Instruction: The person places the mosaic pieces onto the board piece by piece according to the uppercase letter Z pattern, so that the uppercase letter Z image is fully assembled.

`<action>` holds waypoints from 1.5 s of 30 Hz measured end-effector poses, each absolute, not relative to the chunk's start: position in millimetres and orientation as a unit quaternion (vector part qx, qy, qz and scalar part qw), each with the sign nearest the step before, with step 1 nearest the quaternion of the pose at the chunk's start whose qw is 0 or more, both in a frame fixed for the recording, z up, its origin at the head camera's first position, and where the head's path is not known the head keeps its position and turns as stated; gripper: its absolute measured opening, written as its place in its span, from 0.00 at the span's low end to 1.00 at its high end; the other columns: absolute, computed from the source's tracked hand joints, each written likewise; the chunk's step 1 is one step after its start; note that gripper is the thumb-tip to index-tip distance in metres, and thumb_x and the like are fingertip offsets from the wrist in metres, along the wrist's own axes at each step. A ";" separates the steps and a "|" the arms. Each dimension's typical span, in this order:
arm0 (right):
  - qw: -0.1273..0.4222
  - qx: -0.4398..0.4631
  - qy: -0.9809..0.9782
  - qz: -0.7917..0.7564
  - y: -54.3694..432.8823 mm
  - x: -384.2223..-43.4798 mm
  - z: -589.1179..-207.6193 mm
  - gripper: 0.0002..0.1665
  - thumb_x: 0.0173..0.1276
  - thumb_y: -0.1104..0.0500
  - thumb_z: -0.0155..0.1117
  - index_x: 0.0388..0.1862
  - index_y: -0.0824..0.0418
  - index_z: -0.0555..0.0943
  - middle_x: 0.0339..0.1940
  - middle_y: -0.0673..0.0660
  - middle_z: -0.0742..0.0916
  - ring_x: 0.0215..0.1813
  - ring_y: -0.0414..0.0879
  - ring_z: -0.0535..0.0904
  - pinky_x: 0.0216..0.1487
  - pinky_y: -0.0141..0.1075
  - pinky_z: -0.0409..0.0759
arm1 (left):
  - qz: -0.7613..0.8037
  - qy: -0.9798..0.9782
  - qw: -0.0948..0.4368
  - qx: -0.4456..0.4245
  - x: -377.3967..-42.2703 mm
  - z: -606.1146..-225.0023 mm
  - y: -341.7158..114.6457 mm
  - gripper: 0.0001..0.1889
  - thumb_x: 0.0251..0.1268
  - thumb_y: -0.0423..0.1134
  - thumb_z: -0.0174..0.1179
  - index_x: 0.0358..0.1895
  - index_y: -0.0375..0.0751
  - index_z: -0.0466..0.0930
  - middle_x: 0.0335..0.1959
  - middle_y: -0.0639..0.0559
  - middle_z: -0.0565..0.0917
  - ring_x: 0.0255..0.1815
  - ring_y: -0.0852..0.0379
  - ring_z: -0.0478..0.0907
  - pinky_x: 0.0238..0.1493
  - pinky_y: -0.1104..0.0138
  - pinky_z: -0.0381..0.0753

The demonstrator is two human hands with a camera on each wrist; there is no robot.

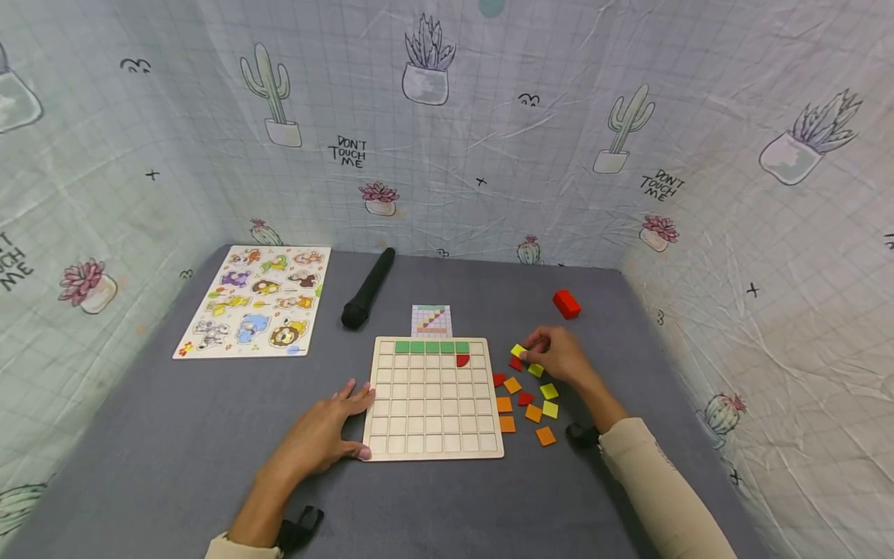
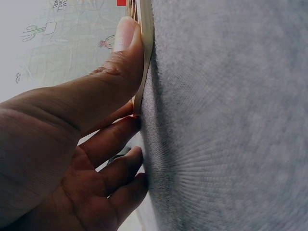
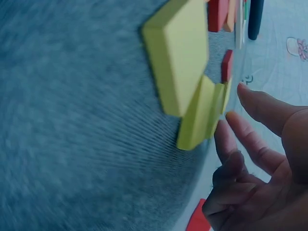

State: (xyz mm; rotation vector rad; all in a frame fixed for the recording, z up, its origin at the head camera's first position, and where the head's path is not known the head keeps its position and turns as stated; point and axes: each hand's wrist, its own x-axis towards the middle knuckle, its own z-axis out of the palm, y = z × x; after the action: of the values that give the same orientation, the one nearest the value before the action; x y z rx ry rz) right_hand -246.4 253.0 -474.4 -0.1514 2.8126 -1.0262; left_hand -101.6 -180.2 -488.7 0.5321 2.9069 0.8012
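Observation:
My left hand (image 1: 324, 431) rests against the left edge of a wooden grid board (image 1: 426, 400), thumb near its lower corner and fingers spread along the side. Green squares (image 1: 431, 348) fill part of the board's top row, and a red rounded piece (image 1: 462, 360) sits just below their right end. At the right, my right hand (image 1: 559, 353) is at a yellow tile (image 1: 518, 351). Its thumb and index fingertips lie close around that tile; the right wrist view shows a gap between them. Several yellow, orange (image 1: 534, 413) and red tiles (image 1: 525, 398) lie scattered beside the board.
A printed pattern card (image 1: 431, 320) lies at the board's far edge. Behind it are a black microphone (image 1: 368, 289) and, to the left, an animal picture board (image 1: 254, 303). A red block (image 1: 566, 303) stands at the back right. Printed cloth walls (image 1: 447, 155) enclose the grey table.

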 end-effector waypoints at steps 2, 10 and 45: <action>0.074 -0.044 0.941 -0.329 251.2 -246.3 -476.1 0.14 0.70 0.55 0.77 0.48 0.61 0.87 0.32 0.57 0.86 0.30 0.48 0.78 0.31 0.37 0.78 | 0.260 0.949 0.041 0.172 -101.4 -488.1 -180.5 0.52 0.43 0.49 0.84 0.78 0.42 0.74 0.79 0.43 0.74 0.80 0.31 0.68 0.68 0.35 0.76; 0.057 -0.043 0.953 -0.295 236.0 -248.9 -479.3 0.15 0.67 0.53 0.80 0.43 0.60 0.84 0.33 0.56 0.83 0.30 0.48 0.76 0.30 0.36 0.75 | 0.257 0.950 0.051 0.168 -100.4 -487.2 -180.6 0.51 0.44 0.49 0.84 0.78 0.43 0.74 0.79 0.44 0.73 0.81 0.31 0.67 0.68 0.36 0.76; 0.079 -0.124 0.939 -0.310 138.6 -245.8 -476.0 0.08 0.69 0.50 0.79 0.35 0.48 0.86 0.28 0.51 0.84 0.29 0.47 0.79 0.29 0.38 0.75 | 0.252 0.953 0.061 0.160 -101.6 -485.5 -180.3 0.52 0.44 0.50 0.84 0.79 0.43 0.73 0.80 0.45 0.72 0.82 0.33 0.66 0.68 0.37 0.76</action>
State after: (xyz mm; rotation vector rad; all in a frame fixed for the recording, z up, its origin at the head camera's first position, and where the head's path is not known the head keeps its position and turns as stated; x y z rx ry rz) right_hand -245.8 138.6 -476.0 -0.3725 2.8113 -0.9265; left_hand -101.6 -180.3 -485.5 0.4825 2.8810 0.7620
